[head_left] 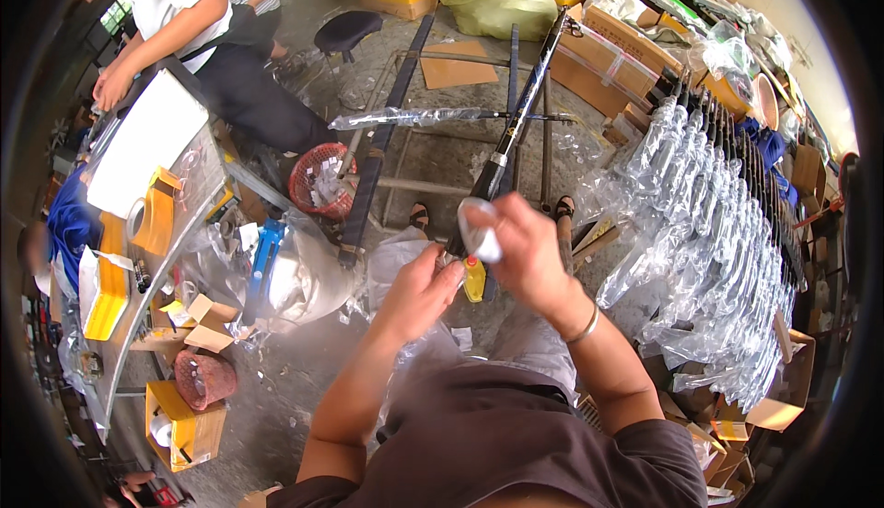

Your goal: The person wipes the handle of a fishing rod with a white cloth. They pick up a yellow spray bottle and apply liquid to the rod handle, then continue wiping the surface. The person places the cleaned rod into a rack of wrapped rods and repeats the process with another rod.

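"Where was our rod [527, 95]?"

"Long and dark, it slanted from the picture's upper centre to its middle, where our left grip [419, 291] pinched the lower end. Our right grip [529, 241] clutched a white wad [481, 232], too blurred to identify."

"Which step were we at?"

"Probably wiping the lower end; the next stroke, we judged, called for a steady left hold."

Dark-barred metal frame [363, 202], 1 plastic-wrapped rod [419, 117] lying across, grey flr [276, 397] w/ red basket [303, 200], cardbd sheet [458, 66]
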Demonstrator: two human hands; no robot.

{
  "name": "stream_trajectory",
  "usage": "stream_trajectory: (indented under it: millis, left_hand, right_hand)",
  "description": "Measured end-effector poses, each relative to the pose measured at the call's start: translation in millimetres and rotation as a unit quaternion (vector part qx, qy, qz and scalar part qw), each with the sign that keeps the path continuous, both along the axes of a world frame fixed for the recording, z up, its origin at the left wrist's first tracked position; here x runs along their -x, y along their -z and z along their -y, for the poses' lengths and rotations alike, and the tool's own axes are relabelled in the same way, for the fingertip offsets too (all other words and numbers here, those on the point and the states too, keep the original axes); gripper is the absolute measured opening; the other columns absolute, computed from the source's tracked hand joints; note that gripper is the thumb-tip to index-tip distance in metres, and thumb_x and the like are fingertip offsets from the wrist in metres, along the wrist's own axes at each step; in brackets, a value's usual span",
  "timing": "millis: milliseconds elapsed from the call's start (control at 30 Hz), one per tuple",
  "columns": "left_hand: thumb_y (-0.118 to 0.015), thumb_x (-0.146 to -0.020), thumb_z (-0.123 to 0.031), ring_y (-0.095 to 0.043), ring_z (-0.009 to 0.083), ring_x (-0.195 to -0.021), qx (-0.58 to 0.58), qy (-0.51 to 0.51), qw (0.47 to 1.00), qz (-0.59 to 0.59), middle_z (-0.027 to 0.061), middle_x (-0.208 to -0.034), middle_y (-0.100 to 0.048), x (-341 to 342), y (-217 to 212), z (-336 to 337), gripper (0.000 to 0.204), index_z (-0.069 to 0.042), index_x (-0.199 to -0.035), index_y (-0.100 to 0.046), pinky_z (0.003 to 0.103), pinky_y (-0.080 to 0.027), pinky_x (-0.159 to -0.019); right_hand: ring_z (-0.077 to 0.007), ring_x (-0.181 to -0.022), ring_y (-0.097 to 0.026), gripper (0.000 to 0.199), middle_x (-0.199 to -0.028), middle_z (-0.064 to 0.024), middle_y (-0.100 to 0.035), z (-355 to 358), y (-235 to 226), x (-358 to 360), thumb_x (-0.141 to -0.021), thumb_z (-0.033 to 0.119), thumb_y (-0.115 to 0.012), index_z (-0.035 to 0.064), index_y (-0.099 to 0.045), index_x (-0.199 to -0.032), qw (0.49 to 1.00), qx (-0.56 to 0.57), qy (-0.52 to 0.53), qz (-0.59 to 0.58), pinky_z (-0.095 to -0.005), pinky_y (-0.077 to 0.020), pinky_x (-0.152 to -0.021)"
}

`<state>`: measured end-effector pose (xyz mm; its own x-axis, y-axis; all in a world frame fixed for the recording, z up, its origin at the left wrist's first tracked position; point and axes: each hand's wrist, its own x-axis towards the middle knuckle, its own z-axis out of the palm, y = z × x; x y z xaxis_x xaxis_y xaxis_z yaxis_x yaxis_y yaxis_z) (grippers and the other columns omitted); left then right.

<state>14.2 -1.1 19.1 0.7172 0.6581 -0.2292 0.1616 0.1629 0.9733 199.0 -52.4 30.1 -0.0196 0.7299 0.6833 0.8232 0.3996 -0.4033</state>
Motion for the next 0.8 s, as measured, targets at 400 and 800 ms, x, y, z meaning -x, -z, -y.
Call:
stream_trajectory:
  millis: [400,800]
  left_hand:
    - [-0.049,-0.103,-0.021,-0.041,0.0057,-0.047,0.075,0.007,0.997,0.018,0.0017,-0.068,-0.050,-1.9,-10.5,-2.0,0.018,-0.004,-0.107,-0.051,0.020,-0.032,-0.041]
    - [-0.047,-0.103,-0.034,-0.039,0.0065,-0.043,0.274,0.079,0.951,0.121,0.0045,-0.068,-0.051,5.2,-8.3,-3.9,0.033,-0.001,-0.108,-0.052,0.022,-0.034,-0.040]
  right_hand:
    - [-0.0194,-0.065,-0.058,0.052,-0.077,-0.0028,-0.050,0.2,5.0,-6.5,-0.064,0.005,-0.071,0.0120,-0.066,-0.115,0.996,-0.053,-0.006,0.071,-0.0321,-0.0500,-0.051]
    - [-0.0173,-0.103,-0.047,0.036,-0.113,-0.0096,-0.043,-8.3,-4.1,-8.0,-0.085,0.000,-0.057,0.0068,-0.047,-0.119,0.907,0.040,-0.023,-0.418,-0.0318,-0.0422,-0.088]
